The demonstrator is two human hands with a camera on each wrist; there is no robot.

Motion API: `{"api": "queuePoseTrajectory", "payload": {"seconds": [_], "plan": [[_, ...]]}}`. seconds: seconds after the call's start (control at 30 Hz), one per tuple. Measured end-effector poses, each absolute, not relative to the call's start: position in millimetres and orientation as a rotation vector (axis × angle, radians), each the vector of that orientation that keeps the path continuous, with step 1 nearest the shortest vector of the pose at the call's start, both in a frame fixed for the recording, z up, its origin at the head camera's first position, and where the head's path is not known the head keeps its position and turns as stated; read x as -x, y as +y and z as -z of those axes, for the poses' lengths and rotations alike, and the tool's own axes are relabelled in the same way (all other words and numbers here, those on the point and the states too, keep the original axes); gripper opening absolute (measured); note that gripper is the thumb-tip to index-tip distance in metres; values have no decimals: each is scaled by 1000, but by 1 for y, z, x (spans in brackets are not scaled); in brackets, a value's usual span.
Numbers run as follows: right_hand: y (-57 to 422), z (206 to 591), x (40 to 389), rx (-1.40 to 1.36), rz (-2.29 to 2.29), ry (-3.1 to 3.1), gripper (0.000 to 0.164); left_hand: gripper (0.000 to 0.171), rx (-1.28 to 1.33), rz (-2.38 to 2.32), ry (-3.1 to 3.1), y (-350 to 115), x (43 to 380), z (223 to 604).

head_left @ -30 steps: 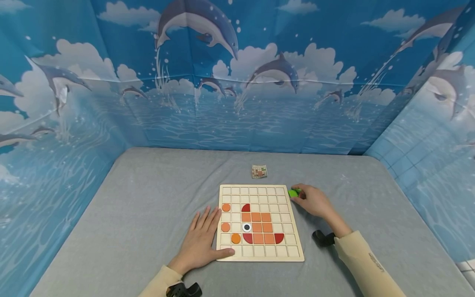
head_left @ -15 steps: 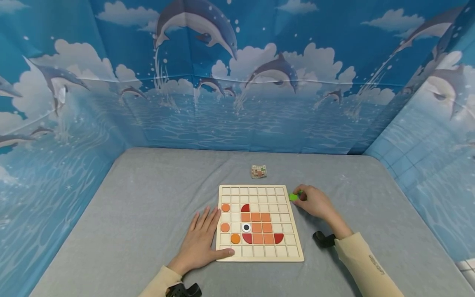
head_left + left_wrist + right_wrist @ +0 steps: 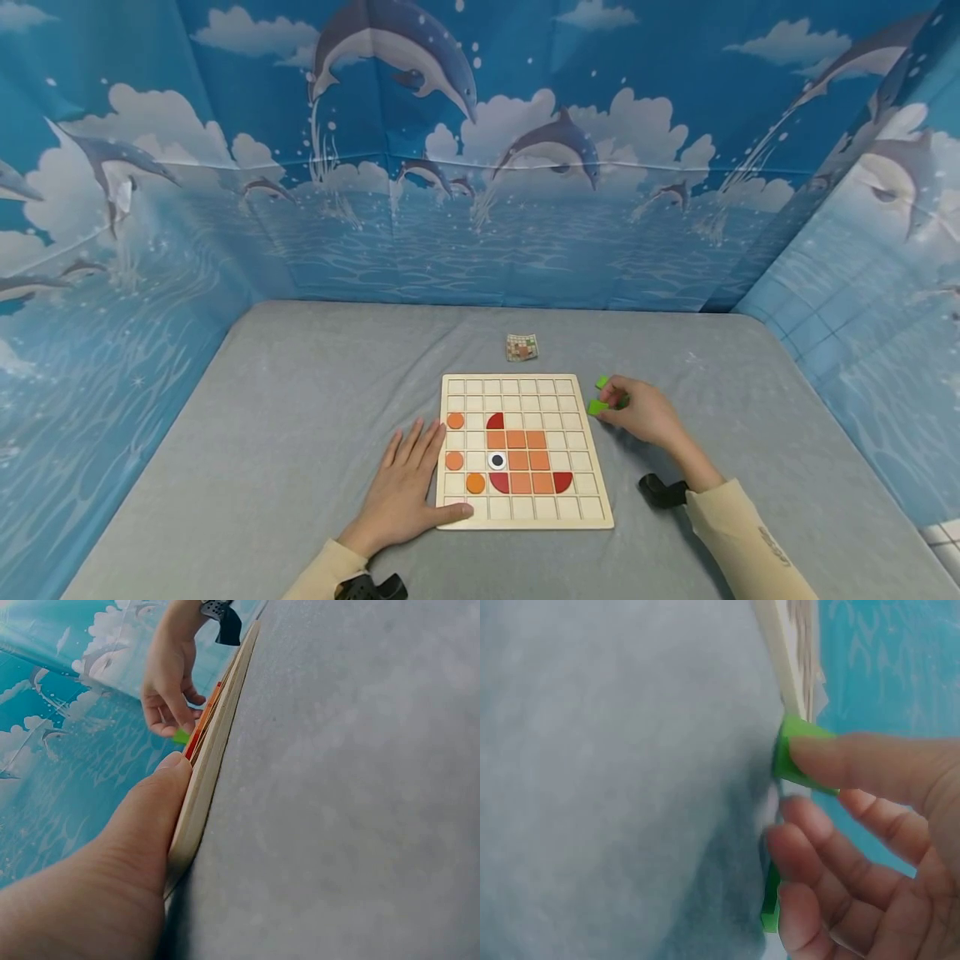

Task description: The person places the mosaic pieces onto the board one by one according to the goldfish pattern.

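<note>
A square wooden grid board (image 3: 558,406) lies on the grey cloth, bearing several orange square tiles (image 3: 518,459), three orange discs (image 3: 476,483), three dark red quarter-round tiles (image 3: 563,482) and a white tile with a black eye (image 3: 497,460). My left hand (image 3: 405,479) rests spread at the board's left edge, its thumb (image 3: 161,787) over the near left corner. Just off the board's upper right side, my right hand (image 3: 641,408) pinches a green tile (image 3: 799,780) between thumb and curled fingers. Another green tile (image 3: 602,382) lies by its fingertips, and a green piece (image 3: 770,907) shows under the fingers.
A small picture card (image 3: 522,347) lies behind the board. Grey cloth (image 3: 315,392) covers the table. A blue dolphin-print curtain (image 3: 480,233) hangs around its back and sides. Black wrist mounts (image 3: 663,492) sit on both wrists.
My right hand has shifted slightly right and nearer, drawing the pinched green tile away from the board's edge. The green pieces now show farther apart. My left hand stays in place.
</note>
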State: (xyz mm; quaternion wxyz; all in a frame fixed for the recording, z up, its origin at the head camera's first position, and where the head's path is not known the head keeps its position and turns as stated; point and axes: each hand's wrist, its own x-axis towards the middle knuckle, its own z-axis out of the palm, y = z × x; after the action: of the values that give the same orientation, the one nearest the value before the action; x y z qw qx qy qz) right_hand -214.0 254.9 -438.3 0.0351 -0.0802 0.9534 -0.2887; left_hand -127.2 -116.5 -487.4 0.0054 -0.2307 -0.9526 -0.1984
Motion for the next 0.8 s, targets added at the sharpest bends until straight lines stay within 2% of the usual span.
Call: {"api": "queuePoseTrajectory", "payload": {"seconds": [0.43,0.8], "plan": [[258,436,212,157,1112,2772,18,112,721,625,-2975,-116,127,489],[245,438,218,191,1333,2695,19,112,720,622,-2971,-116,127,489]]}}
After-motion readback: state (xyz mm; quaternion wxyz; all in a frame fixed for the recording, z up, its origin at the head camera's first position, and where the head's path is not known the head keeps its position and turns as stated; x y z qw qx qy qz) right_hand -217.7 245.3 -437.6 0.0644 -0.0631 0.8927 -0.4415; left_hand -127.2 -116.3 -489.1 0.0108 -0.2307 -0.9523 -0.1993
